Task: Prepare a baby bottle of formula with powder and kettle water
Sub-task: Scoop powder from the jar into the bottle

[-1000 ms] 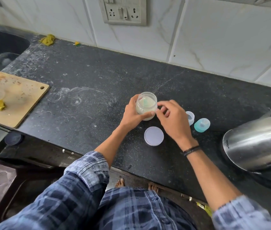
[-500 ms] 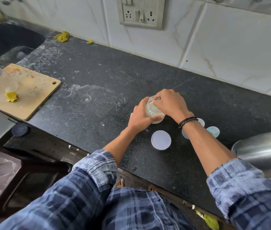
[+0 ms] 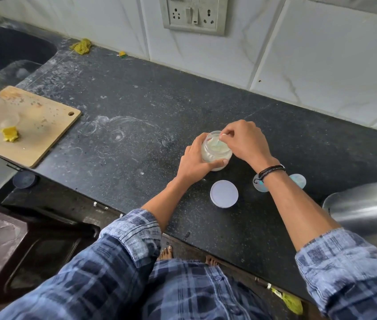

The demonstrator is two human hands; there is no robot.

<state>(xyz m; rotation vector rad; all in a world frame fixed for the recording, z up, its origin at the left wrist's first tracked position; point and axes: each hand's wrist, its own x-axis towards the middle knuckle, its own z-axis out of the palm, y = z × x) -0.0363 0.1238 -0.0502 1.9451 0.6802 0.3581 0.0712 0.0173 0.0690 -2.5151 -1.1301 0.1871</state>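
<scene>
Head view: the left hand is gripping the powder jar, fingers curled round it, near the worktop's front edge. The right hand is pinching a scoop (mostly hidden) between its fingers in the jar's mouth.

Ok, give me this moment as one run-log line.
step: powder scoop | left hand: grips open jar | right hand: pinches scoop in jar | lid: off, on counter | kettle: untouched

I log a blue-and-white plaid shirt, buttoned down the front. Left sleeve and right sleeve are both rolled up, showing paler turned-back cuffs. Black cord bracelet on right wrist; feet bare.
</scene>
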